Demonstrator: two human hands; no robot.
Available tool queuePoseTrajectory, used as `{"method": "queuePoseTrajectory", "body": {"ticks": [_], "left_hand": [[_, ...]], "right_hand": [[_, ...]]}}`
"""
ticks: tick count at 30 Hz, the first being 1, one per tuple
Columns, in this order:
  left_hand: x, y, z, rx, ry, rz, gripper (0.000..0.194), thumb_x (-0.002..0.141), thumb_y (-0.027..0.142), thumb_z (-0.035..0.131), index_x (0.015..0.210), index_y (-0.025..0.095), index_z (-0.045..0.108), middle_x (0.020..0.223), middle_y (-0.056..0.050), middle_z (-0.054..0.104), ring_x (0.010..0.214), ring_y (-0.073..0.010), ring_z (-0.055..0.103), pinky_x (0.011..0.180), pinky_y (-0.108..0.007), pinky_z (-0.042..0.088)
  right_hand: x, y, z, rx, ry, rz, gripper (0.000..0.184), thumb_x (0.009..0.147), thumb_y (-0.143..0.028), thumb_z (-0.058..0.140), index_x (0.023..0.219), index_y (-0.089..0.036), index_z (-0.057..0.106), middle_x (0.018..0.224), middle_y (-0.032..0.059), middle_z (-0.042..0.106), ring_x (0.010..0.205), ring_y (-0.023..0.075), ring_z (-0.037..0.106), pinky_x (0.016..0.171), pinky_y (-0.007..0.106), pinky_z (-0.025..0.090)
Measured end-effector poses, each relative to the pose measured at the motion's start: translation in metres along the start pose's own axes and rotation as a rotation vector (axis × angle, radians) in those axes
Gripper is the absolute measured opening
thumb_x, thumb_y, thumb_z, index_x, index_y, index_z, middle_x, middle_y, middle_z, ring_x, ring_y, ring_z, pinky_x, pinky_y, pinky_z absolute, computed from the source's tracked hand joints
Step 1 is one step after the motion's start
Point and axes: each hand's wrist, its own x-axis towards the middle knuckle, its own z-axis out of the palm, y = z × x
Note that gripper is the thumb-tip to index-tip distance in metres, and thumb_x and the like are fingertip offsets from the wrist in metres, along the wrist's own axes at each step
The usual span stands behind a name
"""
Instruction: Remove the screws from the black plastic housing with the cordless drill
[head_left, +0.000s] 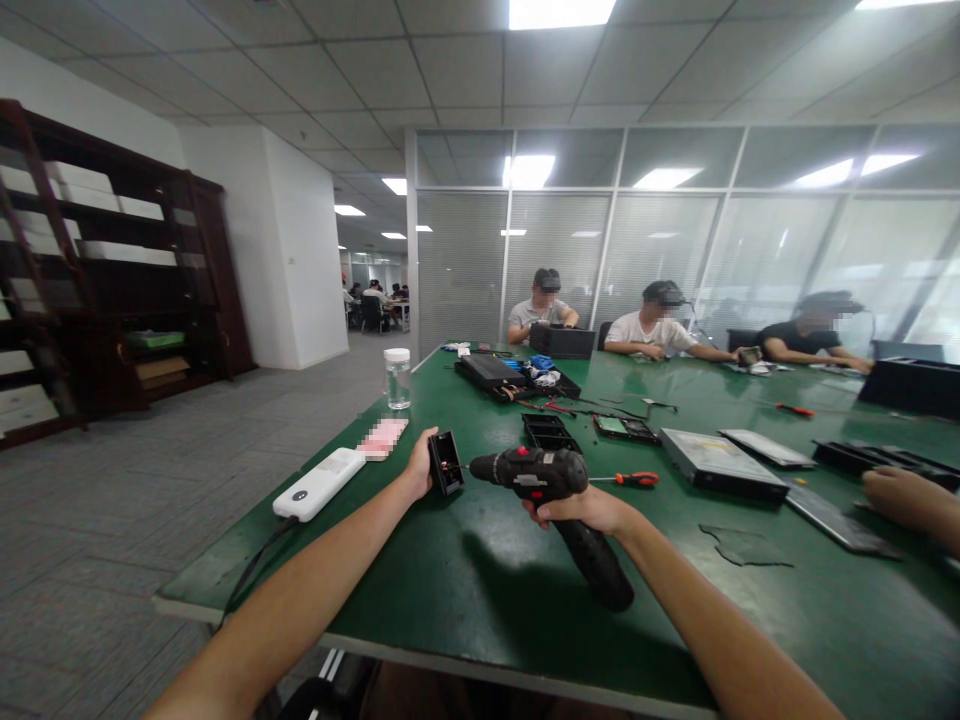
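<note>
My left hand (422, 465) grips a small black open-fronted box (448, 466) by its left side, tilted up above the green table (420, 590). Some small parts show inside the box, too small to name. In my right hand (581, 508) is a black cordless drill (536, 474) with red buttons, my fingers wrapped round the top of its handle. The drill points left, and its bit reaches to the opening of the box. Whether the tip touches anything inside, I cannot tell.
Right of the drill lie a screwdriver (634, 480), a silver optical drive (720, 465) and a black frame (551, 433). A white power bank (321, 484) and a clear jar (397, 380) stand at left. Another person's hand (904, 500) is at the right edge; several people sit across the table.
</note>
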Motion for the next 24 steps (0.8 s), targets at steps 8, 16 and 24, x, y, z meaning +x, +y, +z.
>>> {"method": "queuePoseTrajectory", "body": {"ticks": [8,16,24], "left_hand": [[-0.0001,-0.001,0.0006,-0.002,0.016,-0.004,0.033,0.06,0.047,0.042,0.059,0.014,0.047,0.048,-0.001,0.048,0.04,-0.013,0.047,0.043,-0.026,0.038],[0.0023,-0.0005,-0.0015,0.016,-0.019,0.01,0.033,0.058,0.048,0.044,0.059,0.015,0.046,0.048,-0.001,0.048,0.041,-0.0138,0.048,0.045,-0.029,0.04],[0.0029,-0.0025,-0.0029,0.028,0.003,0.047,0.033,0.059,0.048,0.044,0.061,0.015,0.047,0.049,-0.001,0.049,0.042,-0.0142,0.049,0.045,-0.028,0.039]], "right_hand": [[0.0003,-0.0009,-0.0011,-0.062,-0.015,0.006,0.027,0.064,-0.025,0.054,0.087,-0.011,0.05,0.074,0.0031,0.049,0.063,0.0094,0.046,0.06,0.024,0.04],[-0.0003,-0.0002,0.0001,-0.041,-0.005,-0.009,0.027,0.065,-0.024,0.053,0.087,-0.01,0.049,0.077,0.0043,0.048,0.064,0.0101,0.046,0.06,0.025,0.04],[-0.0006,-0.0034,0.0001,-0.065,-0.031,-0.017,0.023,0.067,-0.023,0.05,0.086,-0.01,0.05,0.073,0.0032,0.048,0.062,0.0091,0.045,0.059,0.024,0.038]]}}
